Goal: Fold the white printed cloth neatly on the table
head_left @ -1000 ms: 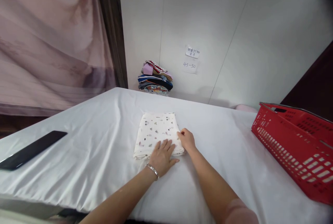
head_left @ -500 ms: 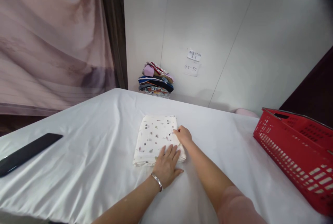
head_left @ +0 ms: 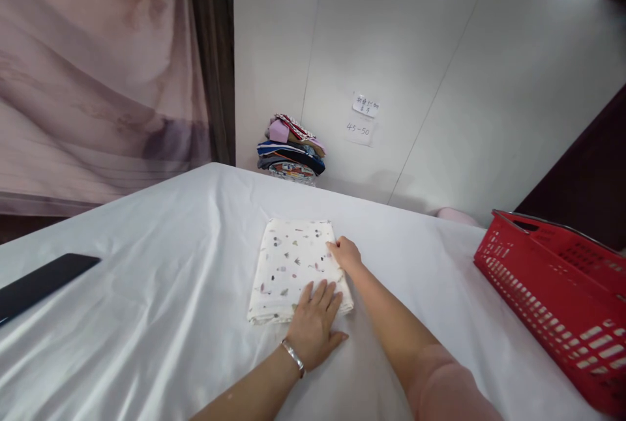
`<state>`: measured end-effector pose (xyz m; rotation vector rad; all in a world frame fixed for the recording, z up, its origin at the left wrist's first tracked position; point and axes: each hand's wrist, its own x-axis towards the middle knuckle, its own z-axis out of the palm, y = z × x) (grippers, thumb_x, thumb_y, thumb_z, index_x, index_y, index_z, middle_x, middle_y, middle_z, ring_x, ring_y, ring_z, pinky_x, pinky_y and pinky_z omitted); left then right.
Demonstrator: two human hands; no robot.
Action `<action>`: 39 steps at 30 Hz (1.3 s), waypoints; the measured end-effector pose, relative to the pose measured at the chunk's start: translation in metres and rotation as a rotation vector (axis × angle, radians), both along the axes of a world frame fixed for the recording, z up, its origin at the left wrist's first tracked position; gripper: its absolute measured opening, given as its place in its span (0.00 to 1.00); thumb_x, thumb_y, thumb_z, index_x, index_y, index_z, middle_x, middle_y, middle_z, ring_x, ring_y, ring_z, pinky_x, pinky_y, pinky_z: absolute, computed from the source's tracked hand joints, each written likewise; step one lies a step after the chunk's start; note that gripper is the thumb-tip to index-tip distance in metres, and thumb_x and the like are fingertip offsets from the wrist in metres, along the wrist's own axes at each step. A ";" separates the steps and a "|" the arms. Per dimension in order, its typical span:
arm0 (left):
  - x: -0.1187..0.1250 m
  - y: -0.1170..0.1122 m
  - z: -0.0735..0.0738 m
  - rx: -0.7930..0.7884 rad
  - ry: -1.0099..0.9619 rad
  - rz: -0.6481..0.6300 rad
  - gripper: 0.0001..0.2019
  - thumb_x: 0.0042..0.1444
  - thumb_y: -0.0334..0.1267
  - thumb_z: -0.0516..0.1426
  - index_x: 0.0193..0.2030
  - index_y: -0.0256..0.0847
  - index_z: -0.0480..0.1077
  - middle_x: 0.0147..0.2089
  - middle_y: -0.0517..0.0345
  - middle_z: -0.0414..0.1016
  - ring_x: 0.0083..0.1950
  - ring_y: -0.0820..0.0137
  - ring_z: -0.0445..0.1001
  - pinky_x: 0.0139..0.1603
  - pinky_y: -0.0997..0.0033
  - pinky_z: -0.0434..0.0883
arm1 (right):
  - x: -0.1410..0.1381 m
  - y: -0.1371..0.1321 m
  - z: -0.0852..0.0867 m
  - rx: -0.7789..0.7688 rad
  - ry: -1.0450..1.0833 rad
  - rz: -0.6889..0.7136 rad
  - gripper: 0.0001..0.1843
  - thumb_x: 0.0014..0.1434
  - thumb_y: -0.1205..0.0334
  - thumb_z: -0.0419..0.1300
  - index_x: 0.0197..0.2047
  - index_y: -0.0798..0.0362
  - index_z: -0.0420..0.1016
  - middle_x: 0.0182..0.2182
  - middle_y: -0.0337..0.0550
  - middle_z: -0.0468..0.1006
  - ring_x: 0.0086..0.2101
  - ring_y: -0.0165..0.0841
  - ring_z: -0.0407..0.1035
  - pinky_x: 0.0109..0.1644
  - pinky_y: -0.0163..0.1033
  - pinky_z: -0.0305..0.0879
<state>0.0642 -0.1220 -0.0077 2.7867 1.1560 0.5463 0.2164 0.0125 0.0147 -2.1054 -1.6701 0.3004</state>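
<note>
A folded white cloth (head_left: pixel 291 264) with small scattered prints lies flat on the white-covered table. My left hand (head_left: pixel 315 323), a silver bracelet at its wrist, rests palm down with fingers stretched over the cloth's near right corner. At the cloth's right edge, my right hand (head_left: pixel 346 255) has its fingers closed, with thumb and forefinger pinching the fabric. The undersides of both hands are hidden.
A red plastic basket (head_left: pixel 552 304) stands at the right. On the left lies a flat black object (head_left: pixel 46 284). Behind the table's far edge, a stack of folded clothes (head_left: pixel 291 150) is against the wall, beside paper notes (head_left: pixel 360 120). A pink curtain (head_left: pixel 98 75) hangs at the left.
The camera view has shifted slightly, so the cloth's near edge appears lower. My left hand still lies flat on it and my right hand keeps its pinch at the right edge.
</note>
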 end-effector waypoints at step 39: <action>0.001 -0.001 0.004 -0.151 0.001 -0.029 0.35 0.51 0.60 0.48 0.64 0.48 0.51 0.68 0.51 0.45 0.68 0.55 0.39 0.65 0.45 0.36 | -0.047 0.018 0.007 0.006 -0.286 0.469 0.39 0.58 0.43 0.45 0.65 0.59 0.44 0.65 0.50 0.41 0.63 0.41 0.33 0.62 0.46 0.33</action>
